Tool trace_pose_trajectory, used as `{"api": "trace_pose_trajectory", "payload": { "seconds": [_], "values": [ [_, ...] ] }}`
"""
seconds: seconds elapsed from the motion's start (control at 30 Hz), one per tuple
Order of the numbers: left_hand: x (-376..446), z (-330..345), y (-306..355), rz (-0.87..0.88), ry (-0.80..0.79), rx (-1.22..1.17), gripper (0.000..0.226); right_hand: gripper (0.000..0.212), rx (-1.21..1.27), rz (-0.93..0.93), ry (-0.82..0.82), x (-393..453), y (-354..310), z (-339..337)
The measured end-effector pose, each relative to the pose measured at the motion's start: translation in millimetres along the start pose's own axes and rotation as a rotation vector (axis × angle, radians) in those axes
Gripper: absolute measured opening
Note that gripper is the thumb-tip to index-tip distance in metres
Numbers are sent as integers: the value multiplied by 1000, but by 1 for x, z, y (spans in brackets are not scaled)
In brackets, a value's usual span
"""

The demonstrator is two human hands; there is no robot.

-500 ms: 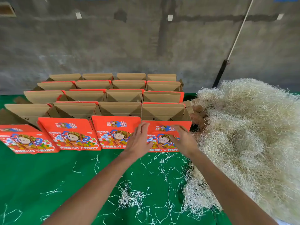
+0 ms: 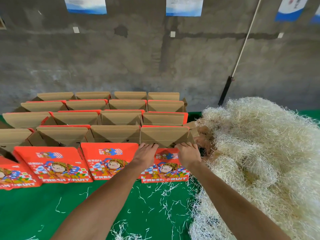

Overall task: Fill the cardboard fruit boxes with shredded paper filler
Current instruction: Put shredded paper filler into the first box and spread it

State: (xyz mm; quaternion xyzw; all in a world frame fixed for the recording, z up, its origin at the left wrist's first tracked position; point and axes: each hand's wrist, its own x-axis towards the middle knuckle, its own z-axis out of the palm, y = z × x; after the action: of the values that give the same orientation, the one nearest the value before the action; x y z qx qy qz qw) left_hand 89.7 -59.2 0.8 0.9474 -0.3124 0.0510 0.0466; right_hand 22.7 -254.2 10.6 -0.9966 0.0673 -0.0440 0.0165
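Both hands are at the near-right fruit box (image 2: 164, 135): left hand (image 2: 145, 154) fingers flat over its front rim, right hand (image 2: 187, 153) fingers curled onto it. Looks like steadying before filling; next, grab shredded paper (image 2: 259, 144) heaped just right of the fingers.

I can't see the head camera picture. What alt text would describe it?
Both hands, left hand and right hand, rest at the top edge of the nearest orange fruit box on a green table. Rows of open boxes stand behind, and a big pile of shredded paper lies to the right.
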Motion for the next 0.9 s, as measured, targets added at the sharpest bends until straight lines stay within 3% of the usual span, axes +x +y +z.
{"api": "trace_pose_trajectory", "payload": {
  "seconds": [0.23,0.47,0.57,0.63,0.73,0.83,0.9],
  "values": [
    [-14,-14,6,9,-180,-95,37,32,31,-115,-31,-12,15,-1],
    [-40,-34,6,59,-379,-210,16,27,151,-232,83,-64,19,12],
    [-47,-36,7,45,-440,-374,34,30,214,-265,58,-86,19,12],
    [-51,-37,11,4,-419,-439,39,30,231,-278,56,-101,19,10],
    [-52,-42,18,3,-228,-293,24,27,251,-294,56,-124,23,7],
    [-52,-44,27,-31,-133,-108,55,23,295,-335,43,-145,29,4],
    [-56,-39,31,-70,-155,-61,68,22,339,-365,66,-161,30,6]
  ]
}}
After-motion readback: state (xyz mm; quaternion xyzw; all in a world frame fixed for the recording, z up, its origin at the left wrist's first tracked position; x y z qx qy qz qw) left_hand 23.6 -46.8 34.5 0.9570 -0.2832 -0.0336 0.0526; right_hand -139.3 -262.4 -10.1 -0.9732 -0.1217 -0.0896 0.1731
